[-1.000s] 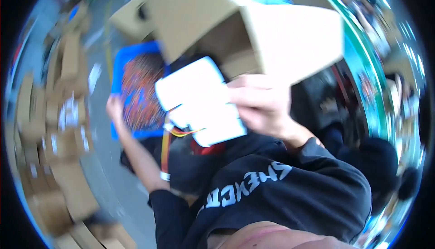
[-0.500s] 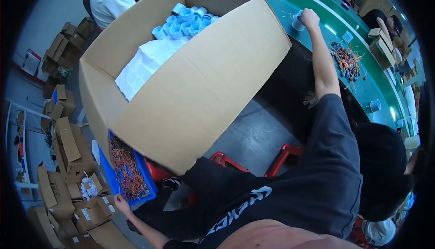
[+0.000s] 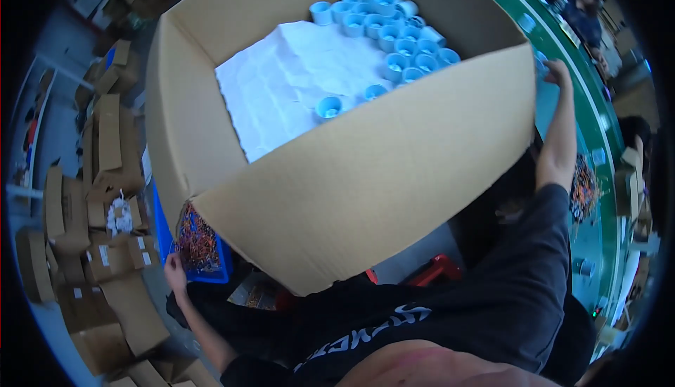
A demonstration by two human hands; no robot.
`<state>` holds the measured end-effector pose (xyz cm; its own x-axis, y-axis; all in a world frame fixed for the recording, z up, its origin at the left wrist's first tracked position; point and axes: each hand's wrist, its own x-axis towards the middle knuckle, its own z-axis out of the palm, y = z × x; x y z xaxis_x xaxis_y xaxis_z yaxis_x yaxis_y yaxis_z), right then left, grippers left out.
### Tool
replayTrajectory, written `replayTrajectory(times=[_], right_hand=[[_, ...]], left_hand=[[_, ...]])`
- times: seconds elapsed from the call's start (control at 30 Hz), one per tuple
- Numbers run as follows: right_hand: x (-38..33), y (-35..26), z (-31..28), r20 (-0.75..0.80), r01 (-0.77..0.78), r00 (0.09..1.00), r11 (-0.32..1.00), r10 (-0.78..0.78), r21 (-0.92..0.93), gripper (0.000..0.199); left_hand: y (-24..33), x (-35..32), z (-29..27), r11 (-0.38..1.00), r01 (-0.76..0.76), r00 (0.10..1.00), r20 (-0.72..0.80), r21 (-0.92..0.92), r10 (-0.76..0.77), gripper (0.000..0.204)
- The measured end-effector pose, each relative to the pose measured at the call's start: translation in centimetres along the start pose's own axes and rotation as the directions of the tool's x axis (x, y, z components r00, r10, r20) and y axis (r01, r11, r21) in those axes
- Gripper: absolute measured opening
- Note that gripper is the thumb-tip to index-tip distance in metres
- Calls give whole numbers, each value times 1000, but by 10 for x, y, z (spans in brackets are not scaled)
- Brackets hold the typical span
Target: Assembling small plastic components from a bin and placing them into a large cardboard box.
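In front of me is a large open cardboard box (image 3: 394, 183) with several light-blue cups (image 3: 404, 48) on a white sheet (image 3: 288, 70). Beyond its right side, my right hand (image 3: 557, 72) is closed at the edge of another light-blue cup (image 3: 541, 63), on the green worktable. My left hand (image 3: 174, 271) is low on the left, at the outer rim of a blue tray (image 3: 223, 264) of small multicoloured wired pieces (image 3: 199, 243). Its fingers are pinched together; what they hold, if anything, is too small to make out. The box wall hides part of the tray.
On the green worktable (image 3: 594, 257) lie a heap of wired pieces (image 3: 583, 190) and another cup (image 3: 583, 267). Cardboard boxes (image 3: 109, 134) crowd the floor at left. A red stool (image 3: 437, 269) stands below the box. Another person (image 3: 585, 14) sits across the table.
The view has shifted, so the box sits larger and more of its inside shows, including cups near its front wall. Both hands stay near the same cup and tray.
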<state>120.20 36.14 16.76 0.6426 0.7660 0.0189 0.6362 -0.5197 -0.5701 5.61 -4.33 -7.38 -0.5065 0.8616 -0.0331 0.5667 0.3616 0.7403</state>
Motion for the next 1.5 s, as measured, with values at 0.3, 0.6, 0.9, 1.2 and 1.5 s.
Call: replayTrajectory(times=[0.3, 0.6, 0.9, 1.2, 1.5], right_hand=[[-233, -337, 111, 261, 859, 492, 512, -831, 12, 29], [-250, -416, 319, 472, 698, 638, 198, -609, -688, 33], [-195, -400, 296, 460, 800, 530, 240, -712, -550, 34], [-307, -409, 305, 898, 763, 305, 646, -316, -32, 24], [-285, -380, 356, 550, 922, 385, 291, -741, -254, 15]], left_hand=[[64, 37, -5, 958, -135, 984, -83, 252, 160, 19], [39, 38, 11, 982, 62, 996, 80, -177, -49, 20], [39, 40, 15, 994, -57, 998, 25, 92, 55, 18], [39, 36, 10, 991, -71, 987, 149, 116, 54, 20], [52, 34, 9, 990, -84, 985, 162, 110, 66, 22]])
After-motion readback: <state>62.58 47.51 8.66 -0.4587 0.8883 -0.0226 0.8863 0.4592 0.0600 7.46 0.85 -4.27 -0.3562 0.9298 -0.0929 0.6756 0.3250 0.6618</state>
